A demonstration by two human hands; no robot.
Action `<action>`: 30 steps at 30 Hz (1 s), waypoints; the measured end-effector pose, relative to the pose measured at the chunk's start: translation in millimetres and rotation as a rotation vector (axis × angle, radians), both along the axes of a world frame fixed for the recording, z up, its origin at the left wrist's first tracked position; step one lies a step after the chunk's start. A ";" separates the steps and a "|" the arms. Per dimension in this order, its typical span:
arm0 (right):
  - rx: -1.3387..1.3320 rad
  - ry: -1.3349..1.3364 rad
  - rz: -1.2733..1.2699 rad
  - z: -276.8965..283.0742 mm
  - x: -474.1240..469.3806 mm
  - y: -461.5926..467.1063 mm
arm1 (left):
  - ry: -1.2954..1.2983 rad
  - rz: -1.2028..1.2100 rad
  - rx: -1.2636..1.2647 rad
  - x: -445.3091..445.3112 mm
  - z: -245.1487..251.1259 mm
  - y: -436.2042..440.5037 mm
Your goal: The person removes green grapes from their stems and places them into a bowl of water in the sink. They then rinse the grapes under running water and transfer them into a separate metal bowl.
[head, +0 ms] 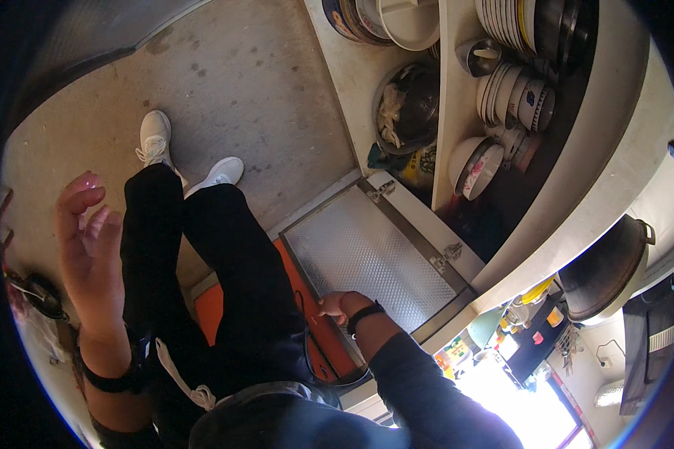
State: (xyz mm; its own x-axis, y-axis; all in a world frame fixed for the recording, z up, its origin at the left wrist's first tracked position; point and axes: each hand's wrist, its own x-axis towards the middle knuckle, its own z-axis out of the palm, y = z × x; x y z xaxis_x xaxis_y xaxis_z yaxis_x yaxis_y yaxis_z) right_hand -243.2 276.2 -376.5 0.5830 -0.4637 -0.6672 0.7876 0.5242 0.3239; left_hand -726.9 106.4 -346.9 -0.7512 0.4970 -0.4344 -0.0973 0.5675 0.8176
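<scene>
My left hand (92, 247) is raised at the left, its fingers loosely bent and apart, with nothing in it. At lower centre, my right hand (337, 307) is at the free edge of a cabinet door (365, 241) with a textured silvery panel and a metal frame. The wrist partly hides its fingers, so whether they grip the edge cannot be told. The door stands open on two hinges (446, 257). Behind it are shelves with stacked bowls (511, 95), plates (502, 22), a metal ladle or cup (480, 56) and a dark round pan or basin (410, 106).
A pale counter edge (601, 185) curves above the shelves, with a large wok or pot (606, 269) on top. Orange cabinet fronts (314, 337) lie beside my legs. My white shoes (156, 137) are on the concrete floor (258, 101). Bright light enters at the lower right.
</scene>
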 end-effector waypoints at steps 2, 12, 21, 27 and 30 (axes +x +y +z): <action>0.047 -0.029 -0.016 -8.3 -11.5 9.2 | 0.037 -0.016 -0.053 -2.8 -3.7 -11.0; 0.101 0.115 0.165 -14.2 -44.7 27.3 | 0.156 -0.211 -0.190 2.9 -40.1 -56.4; 0.222 0.250 0.221 -0.9 -61.2 33.7 | 0.025 0.076 -0.153 16.0 -44.0 -63.5; 0.254 0.197 0.232 0.7 -60.4 35.6 | 0.051 0.139 -0.145 11.5 -39.0 -80.7; 0.278 0.160 0.218 4.6 -57.3 39.0 | 0.111 0.105 -0.100 2.1 -33.5 -86.4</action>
